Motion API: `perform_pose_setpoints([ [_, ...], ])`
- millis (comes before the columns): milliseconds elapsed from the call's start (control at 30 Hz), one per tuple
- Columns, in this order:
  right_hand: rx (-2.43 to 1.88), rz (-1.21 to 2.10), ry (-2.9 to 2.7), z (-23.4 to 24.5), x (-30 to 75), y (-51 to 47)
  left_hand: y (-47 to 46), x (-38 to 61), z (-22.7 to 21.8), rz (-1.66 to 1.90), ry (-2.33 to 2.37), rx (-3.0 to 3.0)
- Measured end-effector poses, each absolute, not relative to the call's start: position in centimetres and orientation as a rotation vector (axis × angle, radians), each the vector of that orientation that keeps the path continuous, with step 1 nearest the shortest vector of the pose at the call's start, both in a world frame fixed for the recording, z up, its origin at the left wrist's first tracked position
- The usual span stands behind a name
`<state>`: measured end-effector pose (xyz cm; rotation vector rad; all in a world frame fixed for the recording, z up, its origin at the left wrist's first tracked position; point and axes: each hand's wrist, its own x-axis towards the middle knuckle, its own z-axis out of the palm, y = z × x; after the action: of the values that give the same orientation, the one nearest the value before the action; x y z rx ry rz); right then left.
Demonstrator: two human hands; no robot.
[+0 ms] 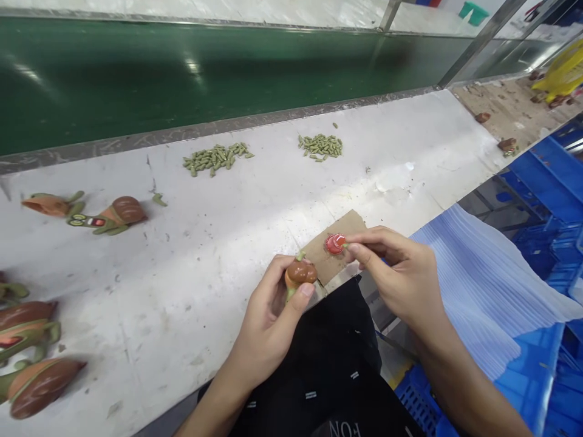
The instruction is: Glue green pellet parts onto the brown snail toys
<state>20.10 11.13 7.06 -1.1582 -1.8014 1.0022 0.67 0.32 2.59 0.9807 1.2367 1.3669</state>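
Hands closed, the left hand (266, 318) steadied a brown plastic snail (300, 273) while the right hand (392, 270) pinched a red cap (336, 244) over a cardboard scrap (330, 261) apparently shielding the desk (113, 291).

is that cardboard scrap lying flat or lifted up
Flat: the brown cardboard scrap lies on the white bench top with no edge visibly raised, though the right hand covers part of it.

Two hands (268, 321) (396, 273), one brown shell (300, 273), one red cap (336, 244), one cardboard scrap (328, 258), two pellet heaps (216, 159) (320, 146).
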Motion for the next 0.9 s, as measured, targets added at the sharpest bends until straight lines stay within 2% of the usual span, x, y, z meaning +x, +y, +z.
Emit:
perform_pose_setpoints([
  [133, -1.108, 1.292, -1.635, 6.5, 19.1, 9.6, 0.3, 0.8, 2.6, 1.359, 1.199, 0.993],
  [267, -1.059, 1.381, -1.605, 6.0, 18.5, 9.0, 0.3, 0.8, 2.5, 1.351, 1.179, 1.030],
  [500, -1.035, 1.403, -1.590, 5.8, 18.5, 9.0, 0.2, 0.8, 2.5, 1.343, 1.206, 1.090],
  [733, -1.024, 1.260, -1.813, 6.1, 18.6, 8.8, 0.3, 0.9, 2.3, 1.327, 1.268, 1.203],
  [900, -0.957, 1.322, -1.829, 5.5, 18.5, 9.4, -0.5, 0.0, 2.1, 1.302, 1.304, 1.278],
])
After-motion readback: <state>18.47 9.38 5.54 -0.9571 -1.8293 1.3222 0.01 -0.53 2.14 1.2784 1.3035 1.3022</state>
